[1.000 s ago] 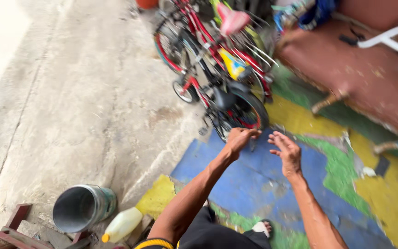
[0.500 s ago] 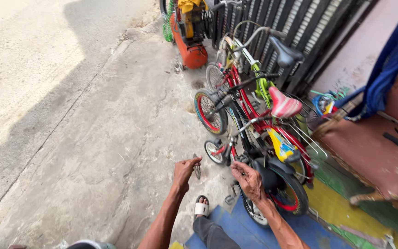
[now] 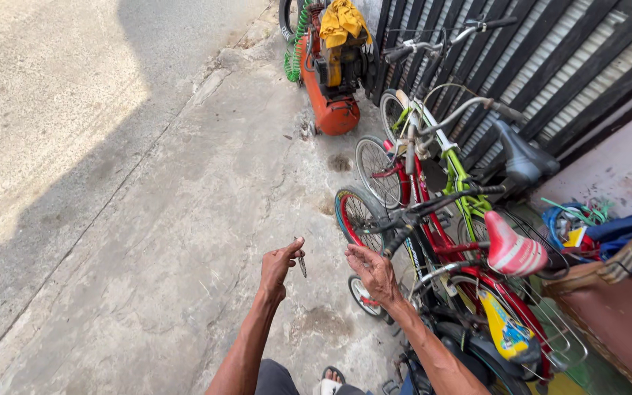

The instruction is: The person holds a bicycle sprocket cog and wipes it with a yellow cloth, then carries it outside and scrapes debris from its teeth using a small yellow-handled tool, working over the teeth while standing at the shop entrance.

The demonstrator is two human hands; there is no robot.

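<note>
Bicycles, two: a red one (image 3: 433,241) with a pink saddle just right of the hands, a green one (image 3: 440,146) beyond it. The left hand (image 3: 278,269) pinches a small dark metal piece (image 3: 301,265); the right hand (image 3: 371,272) hangs open beside it. One orange compressor (image 3: 330,80) stands well ahead.

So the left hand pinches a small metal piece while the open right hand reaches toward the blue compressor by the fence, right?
Not quite: the compressor is orange, not blue, as the head view shows. The left hand does pinch a small metal piece, and the right hand is open.
</note>
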